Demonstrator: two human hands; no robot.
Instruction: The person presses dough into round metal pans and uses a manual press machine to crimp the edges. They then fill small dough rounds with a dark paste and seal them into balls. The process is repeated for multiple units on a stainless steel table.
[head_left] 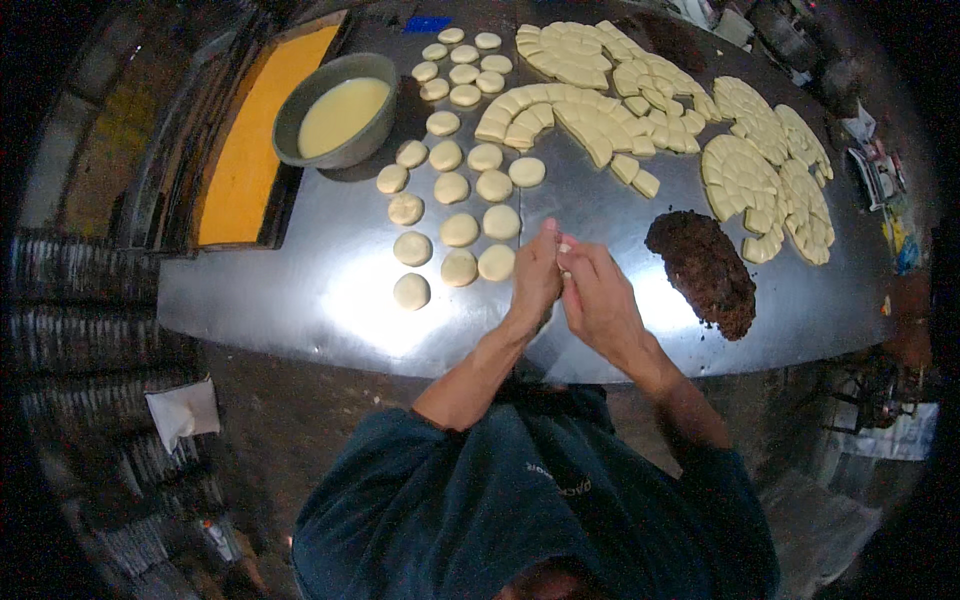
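Note:
My left hand [537, 275] and my right hand [602, 300] meet over the near middle of the metal table. Their fingers close together around a small piece of pale dough [566, 250], mostly hidden by the fingers. Just left of them, round flattened dough balls [459, 231] lie in loose rows reaching toward the far side. To the right of my hands sits a mound of dark brown crumbly filling [703, 272]. Beyond it are flat rounds of cut dough pieces [740, 178], and more cut dough [565, 55] spreads across the far middle.
A grey bowl of pale yellow liquid [345, 116] stands at the table's far left. Beside it is a dark-framed tray with an orange-yellow surface [262, 140]. The metal table [290, 290] has a curved-looking near edge in front of me. Stacked dark trays [90, 310] stand at left.

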